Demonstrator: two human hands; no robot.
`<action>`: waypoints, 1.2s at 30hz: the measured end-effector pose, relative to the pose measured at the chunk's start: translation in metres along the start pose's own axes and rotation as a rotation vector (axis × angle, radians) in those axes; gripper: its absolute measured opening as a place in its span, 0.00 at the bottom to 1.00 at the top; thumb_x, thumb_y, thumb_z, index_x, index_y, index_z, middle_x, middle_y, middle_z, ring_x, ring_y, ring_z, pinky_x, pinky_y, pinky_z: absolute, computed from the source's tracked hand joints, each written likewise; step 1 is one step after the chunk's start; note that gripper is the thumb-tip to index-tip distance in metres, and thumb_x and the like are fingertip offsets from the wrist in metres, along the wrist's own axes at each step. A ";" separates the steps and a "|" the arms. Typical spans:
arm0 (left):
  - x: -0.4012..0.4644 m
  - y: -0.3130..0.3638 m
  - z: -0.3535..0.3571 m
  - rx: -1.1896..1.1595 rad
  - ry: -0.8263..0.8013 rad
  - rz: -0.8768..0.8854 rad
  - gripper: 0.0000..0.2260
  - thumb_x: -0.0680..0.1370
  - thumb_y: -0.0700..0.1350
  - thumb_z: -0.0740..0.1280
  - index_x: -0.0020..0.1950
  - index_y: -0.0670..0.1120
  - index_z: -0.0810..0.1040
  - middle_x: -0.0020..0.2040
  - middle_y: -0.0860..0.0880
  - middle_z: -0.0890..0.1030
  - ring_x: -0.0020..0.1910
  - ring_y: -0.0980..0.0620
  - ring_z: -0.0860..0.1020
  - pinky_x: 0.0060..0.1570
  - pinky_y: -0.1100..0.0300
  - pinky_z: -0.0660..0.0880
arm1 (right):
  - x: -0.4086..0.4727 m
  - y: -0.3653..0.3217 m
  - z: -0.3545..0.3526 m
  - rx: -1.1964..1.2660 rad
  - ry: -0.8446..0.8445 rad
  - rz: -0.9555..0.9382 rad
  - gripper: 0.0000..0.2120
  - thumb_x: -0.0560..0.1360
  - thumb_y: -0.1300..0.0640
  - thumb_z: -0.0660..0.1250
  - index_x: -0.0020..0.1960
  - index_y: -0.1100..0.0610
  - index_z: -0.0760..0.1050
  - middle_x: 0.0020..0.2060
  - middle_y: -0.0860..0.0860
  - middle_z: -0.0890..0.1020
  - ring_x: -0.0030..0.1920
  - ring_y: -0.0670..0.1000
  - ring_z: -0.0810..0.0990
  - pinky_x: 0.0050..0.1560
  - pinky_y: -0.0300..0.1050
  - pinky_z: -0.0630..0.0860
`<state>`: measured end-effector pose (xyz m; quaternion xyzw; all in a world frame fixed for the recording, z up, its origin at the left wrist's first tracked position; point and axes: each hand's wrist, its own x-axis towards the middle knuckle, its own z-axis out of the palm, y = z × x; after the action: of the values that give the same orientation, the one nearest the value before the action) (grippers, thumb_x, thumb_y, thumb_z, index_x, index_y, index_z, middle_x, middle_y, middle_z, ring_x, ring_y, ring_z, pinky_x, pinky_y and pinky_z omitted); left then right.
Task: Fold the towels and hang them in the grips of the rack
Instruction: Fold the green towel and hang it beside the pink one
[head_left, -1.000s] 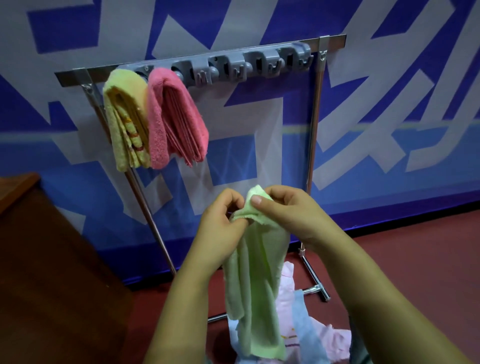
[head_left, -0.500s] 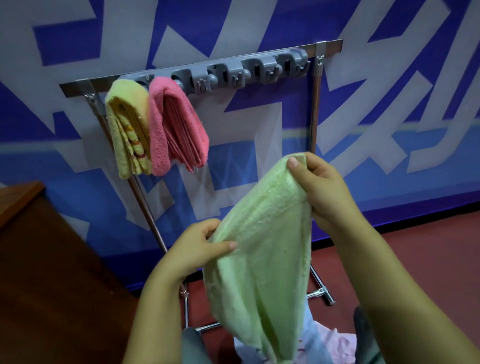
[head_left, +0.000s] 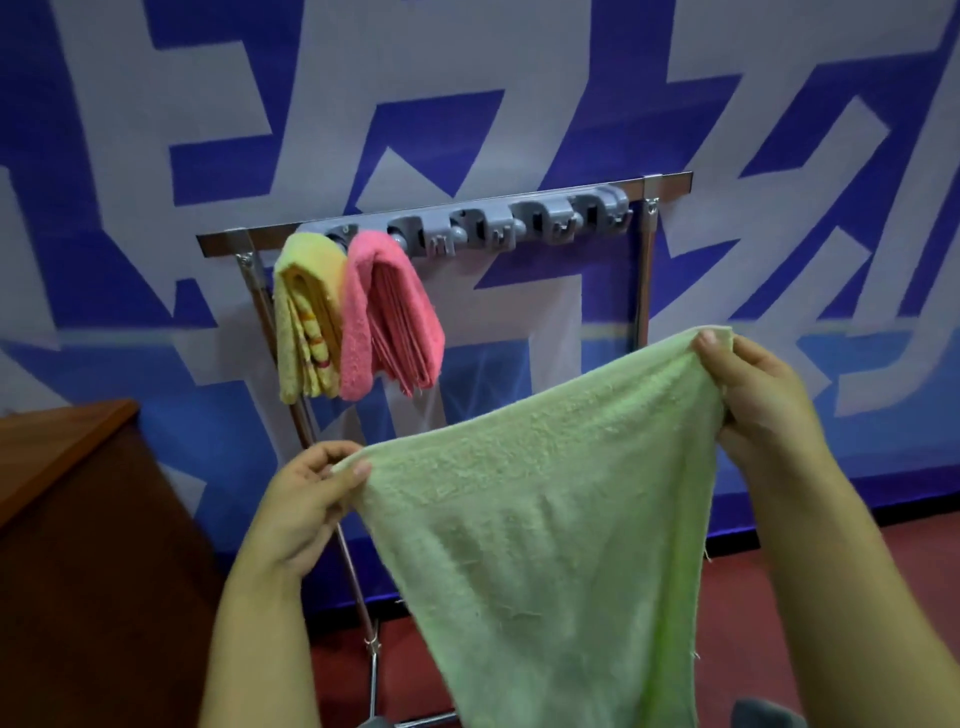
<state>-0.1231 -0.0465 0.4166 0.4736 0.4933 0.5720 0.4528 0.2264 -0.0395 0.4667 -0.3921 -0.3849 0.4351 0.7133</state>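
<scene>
A light green towel hangs spread out in front of me. My left hand pinches its lower left corner and my right hand pinches its upper right corner, so the top edge slopes up to the right. Behind it stands a metal rack with a grey strip of grips along its top bar. A folded yellow towel and a folded pink towel hang from the two leftmost grips. The grips to their right hold nothing.
A brown wooden table stands at the left, close to the rack's left leg. A blue and white patterned wall is right behind the rack. The floor is dark red.
My hands moved apart and spread the green towel wide; the right hand rose to the right, the left went down and left. The view tilted upward.
</scene>
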 end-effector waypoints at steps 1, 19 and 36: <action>0.000 0.001 0.001 -0.044 0.018 0.006 0.06 0.75 0.32 0.64 0.43 0.42 0.76 0.32 0.50 0.82 0.32 0.56 0.79 0.32 0.67 0.78 | 0.002 0.001 -0.004 0.000 0.003 -0.003 0.08 0.77 0.56 0.64 0.43 0.57 0.79 0.31 0.49 0.80 0.30 0.44 0.78 0.31 0.35 0.76; 0.004 0.008 0.024 -0.350 0.160 0.002 0.06 0.77 0.37 0.64 0.40 0.44 0.73 0.32 0.49 0.80 0.31 0.55 0.79 0.30 0.66 0.77 | 0.005 0.011 -0.026 0.455 0.008 0.437 0.07 0.72 0.59 0.69 0.38 0.61 0.77 0.27 0.50 0.79 0.30 0.47 0.81 0.40 0.43 0.81; -0.060 0.044 0.125 -0.159 -0.202 0.100 0.03 0.75 0.33 0.65 0.44 0.39 0.77 0.37 0.44 0.79 0.36 0.50 0.80 0.37 0.61 0.79 | -0.067 0.012 0.056 -0.260 -0.348 0.055 0.04 0.74 0.58 0.69 0.40 0.56 0.79 0.37 0.56 0.84 0.38 0.51 0.83 0.41 0.49 0.80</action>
<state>0.0065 -0.0929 0.4624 0.5153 0.3740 0.5806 0.5073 0.1511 -0.0853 0.4643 -0.4102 -0.5441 0.4622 0.5675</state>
